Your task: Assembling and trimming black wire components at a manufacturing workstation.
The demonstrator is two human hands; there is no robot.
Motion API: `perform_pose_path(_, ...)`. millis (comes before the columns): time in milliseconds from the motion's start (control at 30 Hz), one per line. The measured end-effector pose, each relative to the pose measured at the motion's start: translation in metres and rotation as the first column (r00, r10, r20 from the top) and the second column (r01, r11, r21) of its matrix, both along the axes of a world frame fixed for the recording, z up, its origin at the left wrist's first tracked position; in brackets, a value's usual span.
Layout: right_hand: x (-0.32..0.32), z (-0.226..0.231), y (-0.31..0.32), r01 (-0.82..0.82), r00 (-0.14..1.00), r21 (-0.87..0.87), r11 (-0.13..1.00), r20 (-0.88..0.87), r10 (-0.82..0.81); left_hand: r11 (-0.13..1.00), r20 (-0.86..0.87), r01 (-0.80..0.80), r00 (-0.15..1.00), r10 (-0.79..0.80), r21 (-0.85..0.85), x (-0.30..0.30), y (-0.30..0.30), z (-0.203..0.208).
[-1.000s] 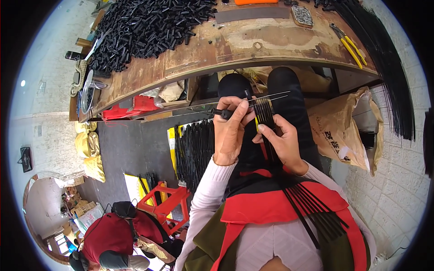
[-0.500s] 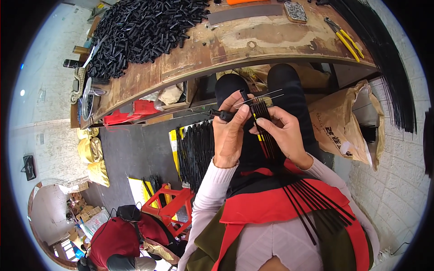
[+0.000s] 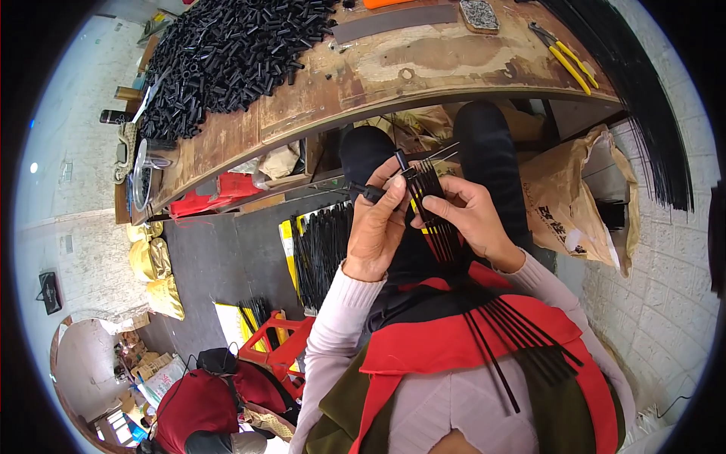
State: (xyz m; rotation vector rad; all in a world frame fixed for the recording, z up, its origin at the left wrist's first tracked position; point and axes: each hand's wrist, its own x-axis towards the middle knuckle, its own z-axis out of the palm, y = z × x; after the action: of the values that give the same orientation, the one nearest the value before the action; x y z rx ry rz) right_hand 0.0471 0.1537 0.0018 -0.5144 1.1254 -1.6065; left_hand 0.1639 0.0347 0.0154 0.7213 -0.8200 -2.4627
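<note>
Pinching the fanned black rods [image 3: 425, 181] in our right hand [image 3: 470, 216] and gripping a dark handle [image 3: 367, 191] in our left hand [image 3: 373, 228], we seem partway through, with loose tubes [image 3: 234, 60] heaped beyond.

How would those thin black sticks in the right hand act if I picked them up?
The black sticks look fairly stiff, since they run straight beyond the right hand. Being so thin, each is probably light. They might slide apart, as their ends fan out.
</note>
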Motion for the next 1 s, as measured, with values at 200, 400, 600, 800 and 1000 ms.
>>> perform_pose_path(200,0.0,-0.004,0.001,0.018,1.0,-0.014,1.0,0.005,-0.018,0.976,0.024,0.211,0.977,-0.21,-0.052,0.005,-0.007,-0.015)
perform_pose_path(400,-0.009,-0.015,-0.001,-0.044,0.977,-0.065,0.997,0.207,0.056,0.973,0.062,0.23,0.972,-0.229,-0.011,-0.002,-0.004,-0.002)
perform_pose_path(600,-0.004,-0.01,-0.002,-0.087,0.987,-0.082,0.993,0.126,0.097,0.979,0.021,0.202,0.979,-0.202,-0.04,0.005,-0.001,-0.004)
perform_pose_path(800,0.001,-0.003,-0.003,-0.104,0.99,-0.079,0.991,0.083,0.11,0.841,-0.066,0.153,0.974,-0.218,-0.519,-0.034,-0.054,0.036)
perform_pose_path(1000,0.002,-0.002,-0.002,-0.094,0.991,-0.093,0.991,0.087,0.103,0.726,0.095,0.611,0.782,-0.616,-0.315,-0.032,-0.069,0.022)
